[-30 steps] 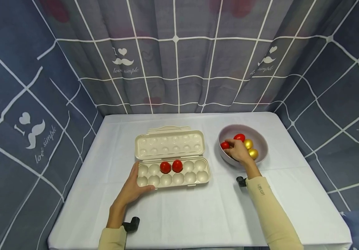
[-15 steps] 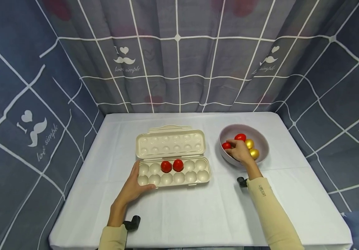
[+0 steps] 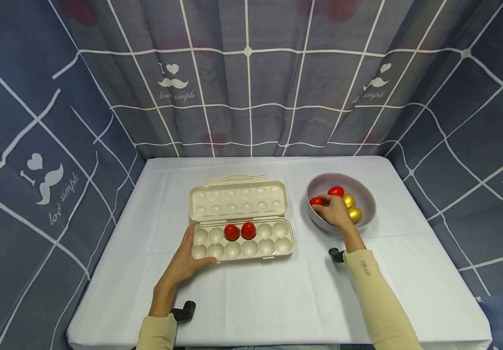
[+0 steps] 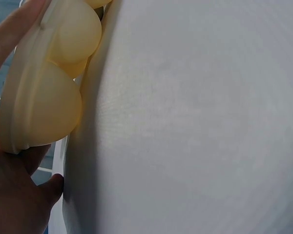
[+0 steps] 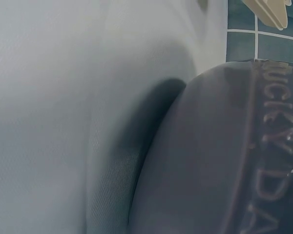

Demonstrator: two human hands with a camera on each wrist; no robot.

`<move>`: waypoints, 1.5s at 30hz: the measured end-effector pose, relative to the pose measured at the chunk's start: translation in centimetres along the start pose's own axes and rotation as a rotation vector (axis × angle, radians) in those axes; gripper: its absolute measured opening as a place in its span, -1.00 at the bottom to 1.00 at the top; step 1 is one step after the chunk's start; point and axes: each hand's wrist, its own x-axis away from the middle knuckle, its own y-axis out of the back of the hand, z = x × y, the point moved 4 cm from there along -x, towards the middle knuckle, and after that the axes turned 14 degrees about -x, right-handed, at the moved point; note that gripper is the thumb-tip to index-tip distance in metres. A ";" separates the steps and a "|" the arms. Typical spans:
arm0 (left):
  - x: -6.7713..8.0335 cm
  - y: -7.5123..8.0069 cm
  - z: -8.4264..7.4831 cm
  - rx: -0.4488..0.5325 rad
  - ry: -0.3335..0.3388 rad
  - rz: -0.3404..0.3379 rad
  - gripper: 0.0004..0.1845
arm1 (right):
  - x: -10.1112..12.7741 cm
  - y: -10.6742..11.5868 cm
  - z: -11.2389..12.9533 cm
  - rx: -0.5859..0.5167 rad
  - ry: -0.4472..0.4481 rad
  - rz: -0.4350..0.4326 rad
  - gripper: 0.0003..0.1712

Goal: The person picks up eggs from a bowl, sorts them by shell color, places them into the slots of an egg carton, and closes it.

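Observation:
My left hand (image 3: 186, 262) grips the left end of a cream plastic egg carton (image 3: 266, 247), thumb along the front edge and fingers at the left side. The carton's lid (image 3: 238, 201) lies folded back. Two red eggs (image 3: 231, 233) sit side by side in its back row. At the right, my right hand (image 3: 336, 213) reaches into a mauve bowl (image 3: 367, 199), thumb and fingers pinching a red egg (image 3: 316, 201) near the bowl's left wall. Another red egg (image 3: 336, 191) and gold eggs (image 3: 355, 215) lie beside the hand. The right wrist view shows just the bowl's outer wall (image 5: 200, 156).
A white cloth (image 3: 268, 296) covers the table. Dark checked curtains (image 3: 220, 97) stand behind it and on both sides. A black wrist camera (image 3: 184, 311) sits on the left wrist, another (image 3: 336, 254) on the right.
The right thumb and fingers have closed in slightly on the red egg at the bowl's left wall. The left hand and carton have stayed in place.

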 end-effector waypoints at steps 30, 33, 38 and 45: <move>-0.1 -0.1 0.2 0.003 -0.020 -0.014 0.42 | 1.0 0.3 1.0 -0.310 0.030 -0.269 -0.43; -0.2 -0.1 0.2 0.005 -0.030 -0.017 0.42 | 1.1 0.2 1.1 -0.316 0.072 -0.284 -0.44; -0.3 -0.1 0.2 0.004 -0.031 -0.019 0.41 | 1.2 -0.2 1.6 -0.382 0.107 -0.295 -0.47; -0.3 -0.2 0.4 -0.011 -0.010 -0.008 0.43 | 1.3 -1.2 2.1 -0.434 0.137 -0.239 -0.49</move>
